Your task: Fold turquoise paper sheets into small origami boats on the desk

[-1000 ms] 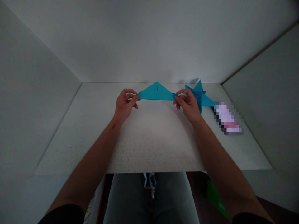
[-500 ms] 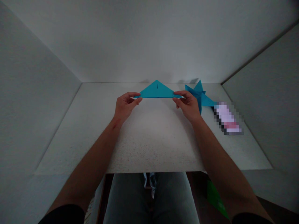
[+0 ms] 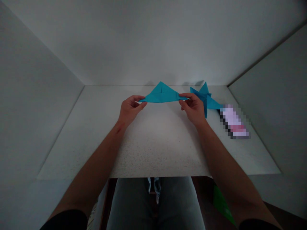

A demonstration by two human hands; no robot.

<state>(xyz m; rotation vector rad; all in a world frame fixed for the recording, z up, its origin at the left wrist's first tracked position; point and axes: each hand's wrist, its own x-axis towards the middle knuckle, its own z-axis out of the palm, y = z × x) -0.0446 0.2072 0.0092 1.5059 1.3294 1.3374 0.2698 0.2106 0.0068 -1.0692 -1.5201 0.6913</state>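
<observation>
A folded sheet of blue paper point(image 3: 161, 93) is held up between my two hands, its peak pointing away from me and a short slit or crease line near the top. My left hand point(image 3: 130, 108) pinches its left tip between thumb and fingers. At the opposite tip, my right hand point(image 3: 192, 107) grips the paper the same way. The lower edge bows slightly toward me. Just beyond my right hand lies a folded blue paper figure point(image 3: 203, 95) with several pointed flaps, partly hidden behind that hand.
A speckled white table point(image 3: 158, 143) stretches under my hands up to a pale wall point(image 3: 153, 41). At the right lies a pixelated, phone-like object point(image 3: 234, 123) that touches the blue figure's tip. Side walls close in the table left and right. Something green point(image 3: 222, 203) shows below.
The held paper's straight lower edge has bent into a shallow curve, and its sides now dip inward near the tips. Both hands have barely shifted and keep their pinch.
</observation>
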